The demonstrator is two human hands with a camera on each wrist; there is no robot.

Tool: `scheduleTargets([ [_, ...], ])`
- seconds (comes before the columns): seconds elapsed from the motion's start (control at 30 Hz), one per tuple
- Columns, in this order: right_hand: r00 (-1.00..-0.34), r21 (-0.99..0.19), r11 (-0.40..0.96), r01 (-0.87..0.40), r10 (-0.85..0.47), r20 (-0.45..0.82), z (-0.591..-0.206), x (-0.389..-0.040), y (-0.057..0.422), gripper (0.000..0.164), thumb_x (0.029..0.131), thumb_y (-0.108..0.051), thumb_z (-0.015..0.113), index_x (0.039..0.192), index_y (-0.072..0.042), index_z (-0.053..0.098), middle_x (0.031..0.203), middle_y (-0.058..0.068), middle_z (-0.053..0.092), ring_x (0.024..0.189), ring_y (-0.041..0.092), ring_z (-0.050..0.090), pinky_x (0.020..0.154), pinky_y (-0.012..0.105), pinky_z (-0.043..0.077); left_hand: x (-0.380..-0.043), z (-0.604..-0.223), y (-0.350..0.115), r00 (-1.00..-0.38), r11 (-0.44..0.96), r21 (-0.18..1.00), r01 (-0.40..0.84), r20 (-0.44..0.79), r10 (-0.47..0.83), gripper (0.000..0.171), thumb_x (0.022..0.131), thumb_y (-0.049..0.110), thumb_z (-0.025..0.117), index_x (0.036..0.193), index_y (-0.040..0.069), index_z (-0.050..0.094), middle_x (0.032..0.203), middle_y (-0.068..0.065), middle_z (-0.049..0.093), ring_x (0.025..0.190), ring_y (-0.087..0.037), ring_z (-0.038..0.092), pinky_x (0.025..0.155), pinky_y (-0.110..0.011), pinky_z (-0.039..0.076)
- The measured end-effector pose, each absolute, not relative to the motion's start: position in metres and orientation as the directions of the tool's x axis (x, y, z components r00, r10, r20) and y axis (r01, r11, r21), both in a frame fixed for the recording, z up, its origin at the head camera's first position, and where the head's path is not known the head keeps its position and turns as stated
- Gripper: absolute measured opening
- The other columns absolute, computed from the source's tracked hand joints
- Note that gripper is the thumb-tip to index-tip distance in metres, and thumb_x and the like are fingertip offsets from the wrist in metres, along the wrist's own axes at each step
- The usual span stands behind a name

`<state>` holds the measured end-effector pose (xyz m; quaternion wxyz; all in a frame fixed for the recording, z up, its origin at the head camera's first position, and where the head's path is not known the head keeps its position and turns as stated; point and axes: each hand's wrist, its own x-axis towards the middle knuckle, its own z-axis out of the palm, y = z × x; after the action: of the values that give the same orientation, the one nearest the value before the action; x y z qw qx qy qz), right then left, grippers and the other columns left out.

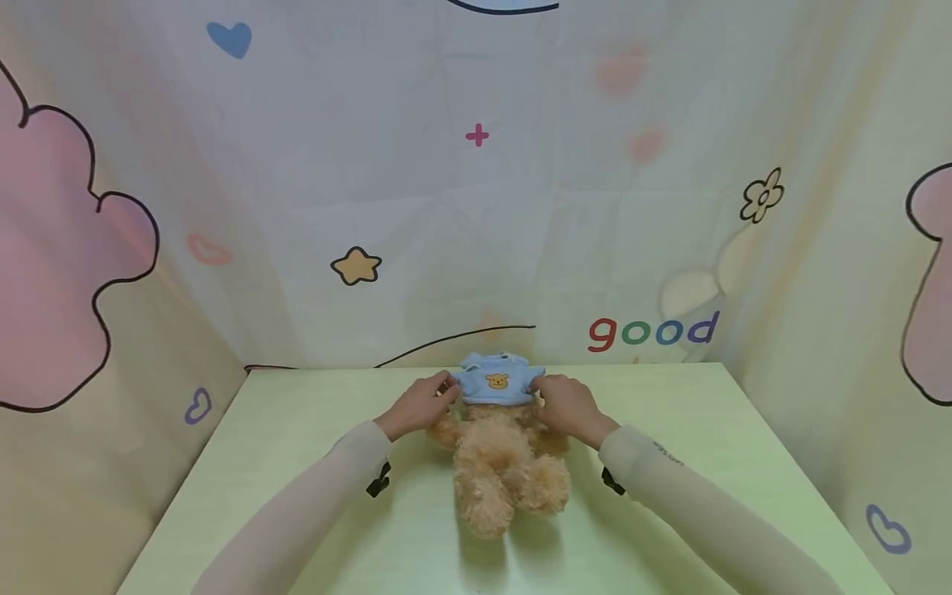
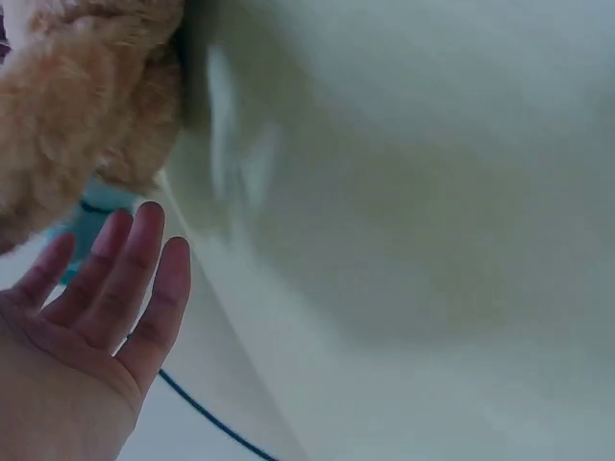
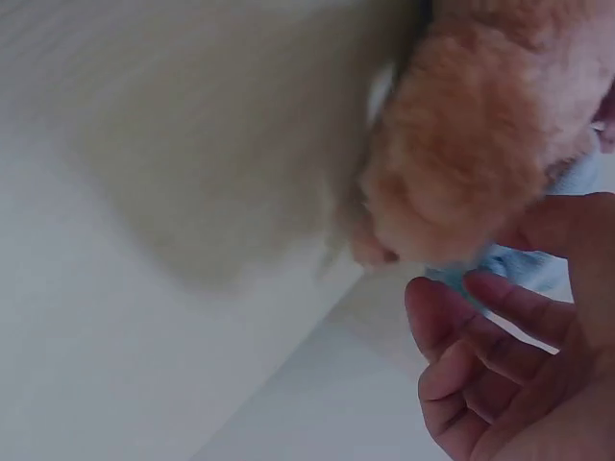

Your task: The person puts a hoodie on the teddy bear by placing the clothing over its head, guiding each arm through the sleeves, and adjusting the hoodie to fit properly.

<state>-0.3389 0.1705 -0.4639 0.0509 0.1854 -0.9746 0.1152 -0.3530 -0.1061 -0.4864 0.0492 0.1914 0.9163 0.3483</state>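
Note:
A tan plush teddy bear lies on the table with its legs toward me. Its head is hidden under a small light-blue doll shirt with a yellow animal-face patch on the front. At the shirt's left sleeve is my left hand; its fingers look fairly straight in the left wrist view, beside the bear's fur. On the other side, my right hand pinches the edge of the right sleeve. Its fingers curl near the blue cloth in the right wrist view, next to the bear's arm.
The pale green table ends just beyond the bear. Behind it hangs a light curtain with printed hearts, a star and the word "good". More printed curtain stands along both sides.

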Motion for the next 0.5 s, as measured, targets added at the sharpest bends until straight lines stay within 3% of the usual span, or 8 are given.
scheduleTargets([
  [0.13, -0.913, -0.212, 0.890, -0.403, -0.374, 0.164, -0.452, -0.335, 0.175, 0.028, 0.087, -0.019, 0.072, 0.113, -0.009, 0.069, 0.102, 0.009, 0.071, 0.082, 0.025, 0.068, 0.065, 0.041, 0.054, -0.352, -0.496, -0.117, -0.932, 0.600, 0.769, 0.221, -0.015, 0.362, 0.029, 0.105, 0.026, 0.044, 0.124, 0.007, 0.055, 0.111, -0.014, 0.070, 0.069, -0.016, 0.057, 0.060, -0.031, 0.045],
  [0.27, -0.884, -0.264, 0.844, -0.467, -0.439, 0.162, -0.445, -0.332, 0.171, 0.029, 0.088, -0.019, 0.070, 0.116, -0.012, 0.067, 0.112, 0.008, 0.070, 0.088, 0.025, 0.068, 0.076, 0.042, 0.055, -0.351, -0.505, -0.119, -0.927, 0.500, 0.865, 0.041, -0.154, 0.343, 0.038, 0.105, 0.032, 0.044, 0.133, 0.008, 0.054, 0.126, -0.013, 0.064, 0.102, -0.024, 0.063, 0.076, -0.037, 0.051],
  [0.37, -0.870, -0.313, 0.813, -0.491, -0.476, 0.130, -0.444, -0.328, 0.166, 0.030, 0.090, -0.019, 0.069, 0.119, -0.013, 0.066, 0.117, 0.008, 0.068, 0.097, 0.025, 0.067, 0.085, 0.042, 0.054, -0.350, -0.512, -0.114, -0.897, 0.404, 0.910, -0.092, -0.252, 0.363, 0.048, 0.104, 0.034, 0.044, 0.143, 0.007, 0.048, 0.147, -0.016, 0.048, 0.132, -0.033, 0.049, 0.095, -0.045, 0.050],
  [0.5, -0.865, -0.362, 0.791, -0.492, -0.490, 0.107, -0.446, -0.325, 0.160, 0.033, 0.090, -0.018, 0.069, 0.122, -0.012, 0.064, 0.118, 0.008, 0.068, 0.099, 0.025, 0.067, 0.087, 0.042, 0.054, -0.349, -0.518, -0.106, -0.853, 0.227, 0.946, -0.232, -0.310, 0.420, 0.058, 0.104, 0.036, 0.044, 0.152, 0.006, 0.035, 0.157, -0.017, 0.034, 0.137, -0.032, 0.045, 0.105, -0.047, 0.045],
])
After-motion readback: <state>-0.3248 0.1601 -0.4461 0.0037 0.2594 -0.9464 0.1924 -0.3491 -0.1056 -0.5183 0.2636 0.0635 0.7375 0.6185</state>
